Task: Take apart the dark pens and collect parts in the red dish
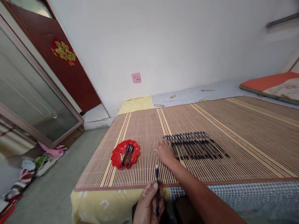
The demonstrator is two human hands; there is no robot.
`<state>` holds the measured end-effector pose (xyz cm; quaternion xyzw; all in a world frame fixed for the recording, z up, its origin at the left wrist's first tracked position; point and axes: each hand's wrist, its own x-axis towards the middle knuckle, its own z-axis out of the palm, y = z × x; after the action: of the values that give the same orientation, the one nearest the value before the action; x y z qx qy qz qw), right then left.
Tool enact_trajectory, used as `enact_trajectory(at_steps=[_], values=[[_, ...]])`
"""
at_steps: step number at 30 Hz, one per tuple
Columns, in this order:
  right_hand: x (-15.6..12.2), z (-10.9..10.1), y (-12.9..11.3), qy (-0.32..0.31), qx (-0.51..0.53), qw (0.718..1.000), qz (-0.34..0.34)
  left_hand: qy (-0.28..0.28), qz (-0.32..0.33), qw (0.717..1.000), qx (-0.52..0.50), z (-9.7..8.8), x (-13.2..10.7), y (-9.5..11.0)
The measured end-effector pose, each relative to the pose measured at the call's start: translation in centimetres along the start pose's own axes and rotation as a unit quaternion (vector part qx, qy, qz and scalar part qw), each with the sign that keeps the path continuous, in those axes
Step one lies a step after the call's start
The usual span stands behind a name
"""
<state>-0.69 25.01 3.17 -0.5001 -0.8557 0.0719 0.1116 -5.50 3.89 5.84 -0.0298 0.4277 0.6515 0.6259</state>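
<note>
A long row of several dark pens (pixel 198 145) lies side by side on the striped bamboo mat (pixel 245 124). My right hand (pixel 164 152) rests on the mat at the left end of that row, fingers stretched out flat and touching the first pens. My left hand (pixel 148 203) is low at the mat's front edge, closed round a dark pen (pixel 157 172) that points up out of the fist. More dark shafts seem to sit lower in that grip. A red scalloped plate (pixel 116 155) to the left holds a few dark pens (pixel 127 154).
The mat covers a bed with a yellow and checked sheet (pixel 137 104) against a white wall. A pink note (pixel 136 77) is stuck on the wall. An orange cushion (pixel 268 81) lies at the far right. Floor, clutter (pixel 35 165) and a glass door are on the left.
</note>
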Motion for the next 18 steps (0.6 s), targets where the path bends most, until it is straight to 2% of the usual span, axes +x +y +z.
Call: enact_trajectory(at_steps=[5,8,13,18], values=[[1.2,-0.2,0.5,-0.01,-0.012,0.999,0.038,0.01,-0.008,1.0,0.012,0.3,-0.1,0.0],[1.0,0.1,-0.3,-0.015,0.001,1.0,0.002,-0.006,-0.002,1.0,0.017,0.0,-0.1,0.1],[-1.1,1.5,-2.6,-0.029,0.032,0.996,-0.084,0.0,0.0,1.0,0.008,-0.3,-0.3,0.1],[-2.2,2.1,-3.2,-0.029,0.06,0.995,-0.071,-0.008,0.011,1.0,0.0,0.4,-0.9,0.0]])
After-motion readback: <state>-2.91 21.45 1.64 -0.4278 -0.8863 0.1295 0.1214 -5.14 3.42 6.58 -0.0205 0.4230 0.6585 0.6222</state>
